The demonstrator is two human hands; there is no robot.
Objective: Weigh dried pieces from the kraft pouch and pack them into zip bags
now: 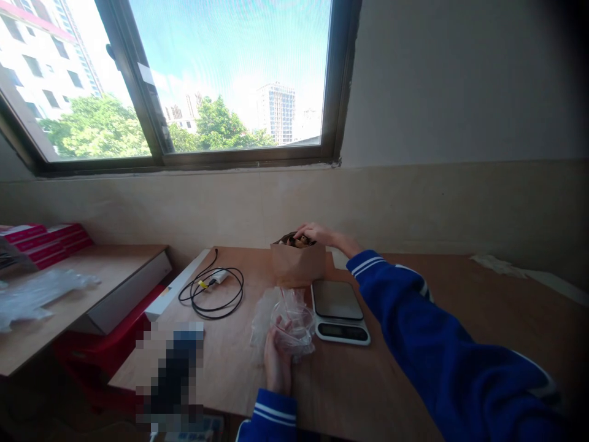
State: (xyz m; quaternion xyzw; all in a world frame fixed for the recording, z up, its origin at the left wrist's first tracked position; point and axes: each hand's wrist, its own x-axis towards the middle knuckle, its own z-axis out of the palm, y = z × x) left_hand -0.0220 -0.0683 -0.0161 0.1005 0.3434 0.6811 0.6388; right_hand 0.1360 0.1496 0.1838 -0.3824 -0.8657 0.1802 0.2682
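My left hand (278, 359) is closed round a clear plastic bag (299, 325), palm up, just over the table. More clear plastic (262, 313) lies beside and behind it. At the back stands an upright brown paper bag (299, 264) with its top open. Dark and tan pieces (301, 241) show in its mouth, too small to name. My right hand (318, 233) reaches over the rim, its fingers stretched out onto these pieces; the fingertips are partly hidden. A kitchen scale (338, 301) with a metal plate and dark display sits right of the plastic bag.
A coiled black cable (216, 307) with a white adapter (219, 277) lies on the left of the wooden table (391, 393). Beyond a gap are a red stool (99, 350) and another table with plastic wrapping (41, 298) and pink boxes (50, 242). A wall and window rise behind.
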